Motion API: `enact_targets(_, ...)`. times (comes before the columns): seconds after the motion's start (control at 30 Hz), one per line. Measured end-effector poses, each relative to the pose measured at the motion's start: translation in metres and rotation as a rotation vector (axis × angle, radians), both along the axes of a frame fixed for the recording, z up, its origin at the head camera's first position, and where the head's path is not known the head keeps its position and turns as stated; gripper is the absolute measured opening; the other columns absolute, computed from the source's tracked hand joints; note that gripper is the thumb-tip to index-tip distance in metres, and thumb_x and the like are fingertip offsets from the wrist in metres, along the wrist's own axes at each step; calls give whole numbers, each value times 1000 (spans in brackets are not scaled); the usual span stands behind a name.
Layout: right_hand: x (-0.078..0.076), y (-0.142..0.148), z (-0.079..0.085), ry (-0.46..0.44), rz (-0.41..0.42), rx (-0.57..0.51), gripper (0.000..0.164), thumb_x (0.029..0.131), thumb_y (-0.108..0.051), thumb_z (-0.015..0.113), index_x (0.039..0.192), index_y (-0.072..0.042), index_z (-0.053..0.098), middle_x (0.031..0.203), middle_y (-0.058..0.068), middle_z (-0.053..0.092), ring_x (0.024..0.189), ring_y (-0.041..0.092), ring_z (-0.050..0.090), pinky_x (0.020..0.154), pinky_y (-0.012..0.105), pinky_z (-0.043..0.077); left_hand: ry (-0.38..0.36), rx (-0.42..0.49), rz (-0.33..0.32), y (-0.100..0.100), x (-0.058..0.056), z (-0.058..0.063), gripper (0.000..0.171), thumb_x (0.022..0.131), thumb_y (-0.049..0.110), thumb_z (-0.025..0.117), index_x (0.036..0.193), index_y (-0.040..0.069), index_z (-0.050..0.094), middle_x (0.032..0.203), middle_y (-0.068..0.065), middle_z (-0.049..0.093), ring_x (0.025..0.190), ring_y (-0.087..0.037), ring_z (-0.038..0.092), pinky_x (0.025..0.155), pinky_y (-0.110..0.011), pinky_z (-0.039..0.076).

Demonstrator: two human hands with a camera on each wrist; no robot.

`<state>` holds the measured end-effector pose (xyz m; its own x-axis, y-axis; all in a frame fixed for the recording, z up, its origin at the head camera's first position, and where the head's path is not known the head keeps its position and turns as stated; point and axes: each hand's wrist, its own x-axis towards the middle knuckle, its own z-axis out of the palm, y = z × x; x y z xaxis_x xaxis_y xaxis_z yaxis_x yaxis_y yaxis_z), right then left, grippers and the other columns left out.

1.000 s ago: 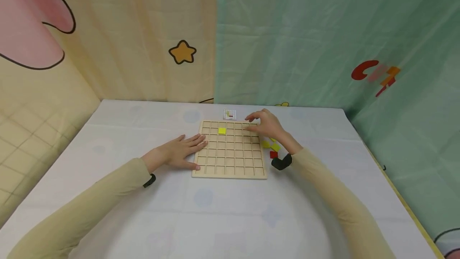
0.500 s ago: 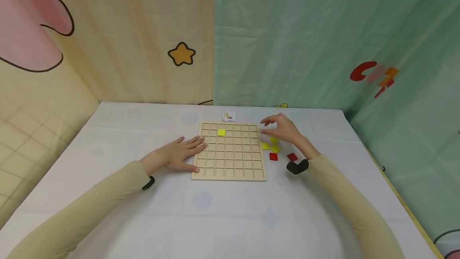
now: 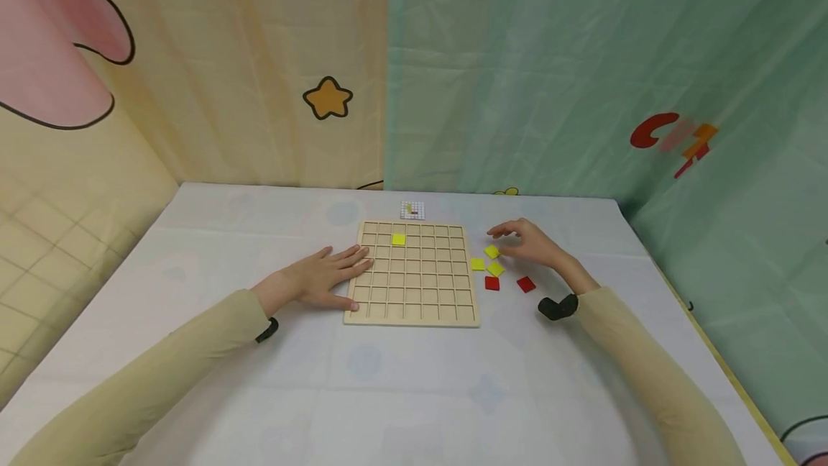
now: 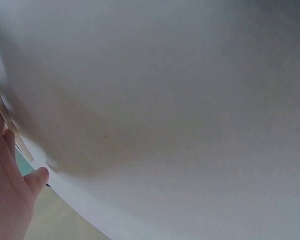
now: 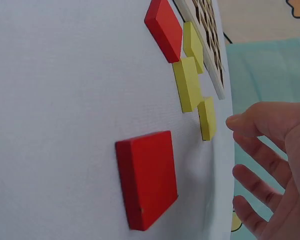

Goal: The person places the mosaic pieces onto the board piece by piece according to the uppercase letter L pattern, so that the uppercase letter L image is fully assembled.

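Note:
My left hand rests spread over the left edge of a wooden grid board. One yellow square tile sits in a cell near the board's top. Right of the board, my right hand hovers with fingers loosely bent and nothing between them. Its thumb and fingertips are close to a yellow tile, apart from it in the right wrist view. Two more yellow tiles lie beside that one. A red tile lies just below them, and another red tile is nearer the wrist.
A small printed grid card with coloured squares lies behind the board. The white-covered table backs onto patterned curtains. Its right edge shows a yellow strip.
My right hand has moved off the board, rightward and toward me, to the loose tiles. The second red tile has come into view from behind the wrist. My left hand stays put.

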<state>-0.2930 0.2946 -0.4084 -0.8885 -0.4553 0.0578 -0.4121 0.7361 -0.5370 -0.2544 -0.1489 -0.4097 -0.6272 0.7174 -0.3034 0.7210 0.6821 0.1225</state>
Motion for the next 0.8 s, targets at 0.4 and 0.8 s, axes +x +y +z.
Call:
enact_targets(0.4,-2,8,-9,-10,13,38,33,83,-5,70,116,-2,68,116,15,68,104,29,57,90,43,44,-2,7,-2,-1,0,-1,90,88,69,45,156,20,11,164,-6,3,151,-27,5,116,-62,10)
enact_targets(0.8,0,6,-9,2,-5,89,30,84,-10,72,112,-4,71,112,13,69,100,25,52,83,36,40,-14,12,13,0,0,2,90,88,70,46,156,21,13,164,-5,3,151,-26,4,116,-62,9)
